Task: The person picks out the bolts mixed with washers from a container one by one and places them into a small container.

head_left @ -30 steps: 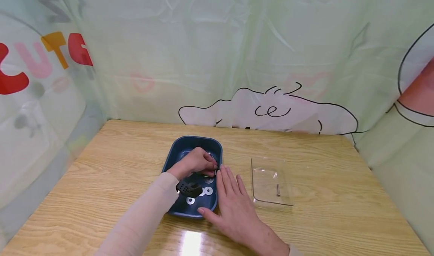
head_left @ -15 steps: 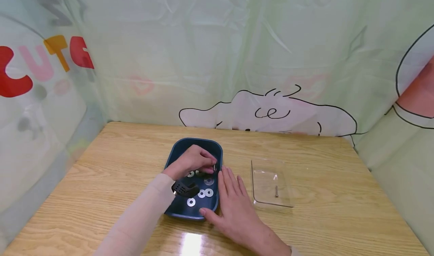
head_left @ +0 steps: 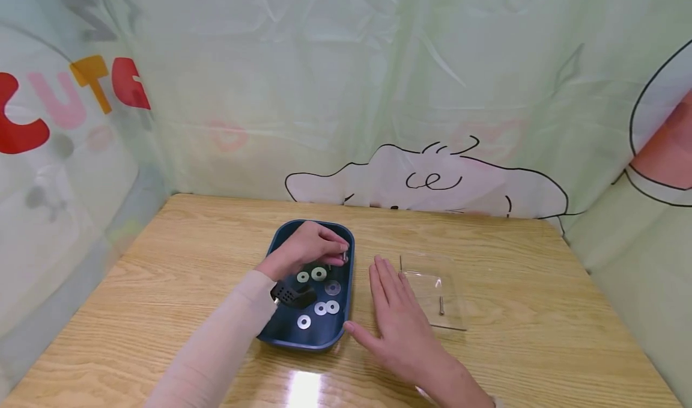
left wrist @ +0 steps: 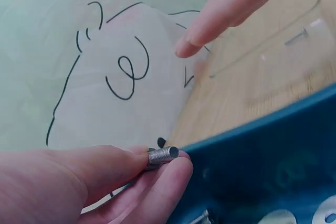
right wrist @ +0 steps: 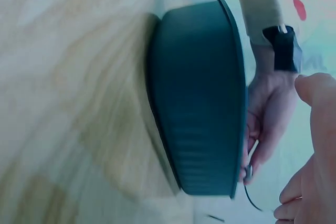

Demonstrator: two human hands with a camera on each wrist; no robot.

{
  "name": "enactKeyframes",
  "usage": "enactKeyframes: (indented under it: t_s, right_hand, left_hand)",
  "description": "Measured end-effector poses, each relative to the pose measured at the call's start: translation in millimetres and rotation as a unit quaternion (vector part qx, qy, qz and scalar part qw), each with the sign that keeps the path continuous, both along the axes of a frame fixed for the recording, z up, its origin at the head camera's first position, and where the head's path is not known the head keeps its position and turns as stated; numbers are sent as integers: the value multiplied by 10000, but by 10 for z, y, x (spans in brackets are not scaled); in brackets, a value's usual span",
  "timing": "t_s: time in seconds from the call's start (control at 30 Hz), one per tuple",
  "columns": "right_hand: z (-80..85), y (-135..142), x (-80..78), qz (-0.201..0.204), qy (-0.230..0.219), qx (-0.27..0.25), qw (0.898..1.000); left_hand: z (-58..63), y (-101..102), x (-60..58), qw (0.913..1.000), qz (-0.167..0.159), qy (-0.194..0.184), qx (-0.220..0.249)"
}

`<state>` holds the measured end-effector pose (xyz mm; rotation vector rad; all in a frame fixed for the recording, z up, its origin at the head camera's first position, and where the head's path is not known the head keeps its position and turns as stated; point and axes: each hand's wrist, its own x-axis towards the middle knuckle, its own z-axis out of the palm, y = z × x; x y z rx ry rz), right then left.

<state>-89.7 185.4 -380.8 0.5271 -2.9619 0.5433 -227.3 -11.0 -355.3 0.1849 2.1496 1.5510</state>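
Note:
My left hand (head_left: pixel 309 247) is over the far part of a blue plastic bin (head_left: pixel 351 282), pinching a small metal bolt (left wrist: pixel 165 154) between thumb and fingertips. The bolt's threaded end sticks out from the fingers; its other end is hidden by them. Several flat washers (head_left: pixel 300 322) lie on the bin floor. My right hand (head_left: pixel 402 321), fingers straight and together, is between the bin and a clear plastic tray (head_left: pixel 454 294), overlapping the tray's near left corner in the head view. Inside that tray lies a single screw (head_left: pixel 441 306).
The bin and tray stand on a wooden table (head_left: pixel 540 312). A printed curtain (head_left: pixel 346 83) hangs behind the table and along its sides. A black strap device (head_left: pixel 292 295) is on the left wrist, low over the bin.
My right hand has left the bin's right wall and shifted right toward the clear tray. The left hand has risen slightly toward the bin's far end, bolt in its fingers, uncovering more washers.

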Motion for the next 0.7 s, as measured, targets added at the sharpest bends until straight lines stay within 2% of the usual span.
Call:
enactKeyframes:
  t_s: [0.13,0.43,0.7]
  right_hand:
    - [29,138,-5,-34,260,31,9997]
    - [96,477,-11,-402,225,58,9989]
    - [78,722,43,-689,275,111,9972]
  left_hand:
    - [56,65,4,9999,-103,-43,119]
    - [113,232,6,9994,-321,10,157]
    - [148,421,15,9981,-508,-29,340]
